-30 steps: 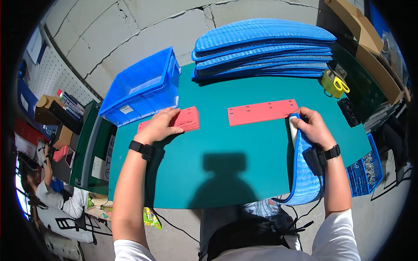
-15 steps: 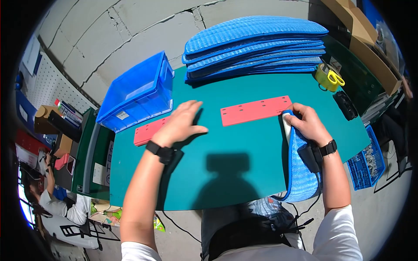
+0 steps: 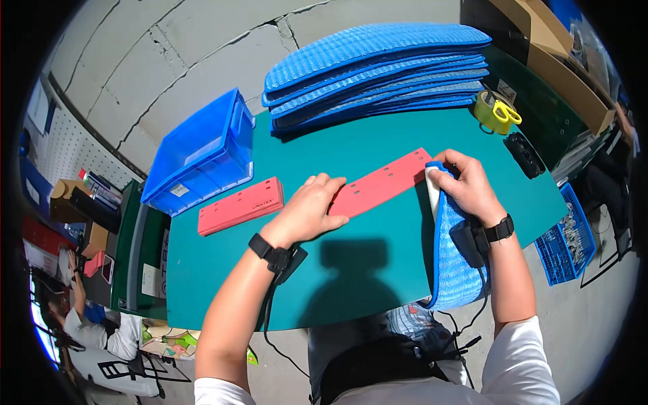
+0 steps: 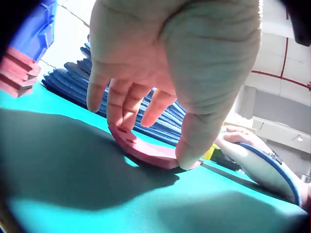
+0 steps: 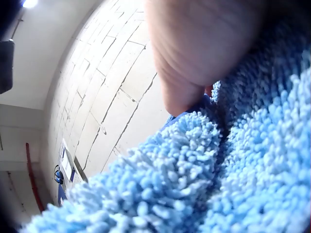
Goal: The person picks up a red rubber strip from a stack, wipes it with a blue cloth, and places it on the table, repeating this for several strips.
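My left hand (image 3: 307, 210) pinches the left end of a single red perforated strip (image 3: 381, 183) between thumb and fingers; in the left wrist view the strip (image 4: 146, 151) bows between the thumb and fingertips of the left hand (image 4: 160, 63). My right hand (image 3: 469, 185) grips one end of a blue fleecy pad (image 3: 455, 260), its pale backing showing, beside the strip's right end. The pad's lower part hangs at the table's front edge. Blue pile (image 5: 165, 179) fills much of the right wrist view, under the right hand (image 5: 199, 43). Left of my left hand lies a stack of red strips (image 3: 239, 208).
A blue bin (image 3: 202, 162) stands at the table's back left. Several blue pads (image 3: 378, 67) are piled at the back. Tape with yellow scissors (image 3: 498, 113) and a black object (image 3: 524, 155) sit at the right. A blue basket (image 3: 565, 236) is beyond the right edge.
My left hand has left the red stack, moved right and taken hold of the single strip's left end. My right hand still grips the pad. The head view has shifted slightly.
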Action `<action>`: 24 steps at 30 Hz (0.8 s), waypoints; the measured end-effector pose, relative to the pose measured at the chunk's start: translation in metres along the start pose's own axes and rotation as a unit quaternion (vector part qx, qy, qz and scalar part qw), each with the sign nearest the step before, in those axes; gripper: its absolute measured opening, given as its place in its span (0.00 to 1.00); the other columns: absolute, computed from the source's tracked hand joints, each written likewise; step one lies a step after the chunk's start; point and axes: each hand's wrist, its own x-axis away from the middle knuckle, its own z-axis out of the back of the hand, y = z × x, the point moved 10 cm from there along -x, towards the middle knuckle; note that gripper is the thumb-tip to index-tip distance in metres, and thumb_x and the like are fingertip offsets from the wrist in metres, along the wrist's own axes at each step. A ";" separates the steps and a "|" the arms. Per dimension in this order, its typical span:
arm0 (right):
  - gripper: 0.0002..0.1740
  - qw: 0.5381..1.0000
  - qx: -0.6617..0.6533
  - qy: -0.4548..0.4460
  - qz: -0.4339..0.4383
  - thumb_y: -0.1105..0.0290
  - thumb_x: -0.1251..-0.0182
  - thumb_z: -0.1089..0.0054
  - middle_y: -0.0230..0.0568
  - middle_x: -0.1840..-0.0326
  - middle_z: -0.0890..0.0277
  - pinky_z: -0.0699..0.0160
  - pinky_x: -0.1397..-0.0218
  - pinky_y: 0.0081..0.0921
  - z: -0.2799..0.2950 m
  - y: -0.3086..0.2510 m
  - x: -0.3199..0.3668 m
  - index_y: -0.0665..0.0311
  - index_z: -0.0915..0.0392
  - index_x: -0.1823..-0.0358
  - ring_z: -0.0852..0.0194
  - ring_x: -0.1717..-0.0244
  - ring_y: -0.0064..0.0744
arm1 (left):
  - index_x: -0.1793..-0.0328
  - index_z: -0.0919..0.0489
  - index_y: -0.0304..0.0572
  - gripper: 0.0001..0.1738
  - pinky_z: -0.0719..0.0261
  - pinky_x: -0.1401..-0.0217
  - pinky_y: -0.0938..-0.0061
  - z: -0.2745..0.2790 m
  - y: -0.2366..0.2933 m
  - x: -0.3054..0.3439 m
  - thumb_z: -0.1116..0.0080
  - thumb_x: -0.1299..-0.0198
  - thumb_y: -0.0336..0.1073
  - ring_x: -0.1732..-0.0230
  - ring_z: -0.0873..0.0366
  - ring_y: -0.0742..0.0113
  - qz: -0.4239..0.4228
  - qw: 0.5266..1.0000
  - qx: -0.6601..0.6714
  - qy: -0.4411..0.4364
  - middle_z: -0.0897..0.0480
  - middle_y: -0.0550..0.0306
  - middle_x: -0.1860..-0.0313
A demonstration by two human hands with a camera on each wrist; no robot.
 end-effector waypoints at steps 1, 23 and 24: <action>0.11 0.999 -0.012 0.019 0.028 0.67 0.33 0.37 0.33 0.73 0.21 0.27 0.66 0.20 0.003 -0.005 0.000 0.70 0.19 0.61 0.26 0.72 0.18 | 0.30 0.30 0.32 0.41 0.26 0.42 0.59 -0.001 0.005 0.005 0.27 0.52 0.36 0.47 0.28 0.46 0.000 1.000 0.001 -0.002 0.25 0.44 0.51; 0.13 0.998 0.049 -0.045 -0.023 0.65 0.33 0.38 0.33 0.69 0.20 0.26 0.61 0.21 -0.015 0.011 -0.003 0.69 0.18 0.58 0.26 0.66 0.19 | 0.40 0.17 0.49 0.25 0.24 0.42 0.63 0.000 0.001 0.061 0.30 0.46 0.30 0.45 0.25 0.50 -0.033 0.994 0.095 -0.041 0.21 0.51 0.50; 0.13 0.997 0.048 -0.050 -0.028 0.65 0.33 0.38 0.33 0.69 0.20 0.26 0.60 0.21 -0.016 0.010 -0.003 0.69 0.18 0.57 0.26 0.66 0.19 | 0.41 0.17 0.52 0.24 0.24 0.43 0.63 0.000 0.004 0.062 0.30 0.47 0.30 0.46 0.26 0.51 -0.037 0.996 0.075 -0.041 0.21 0.52 0.51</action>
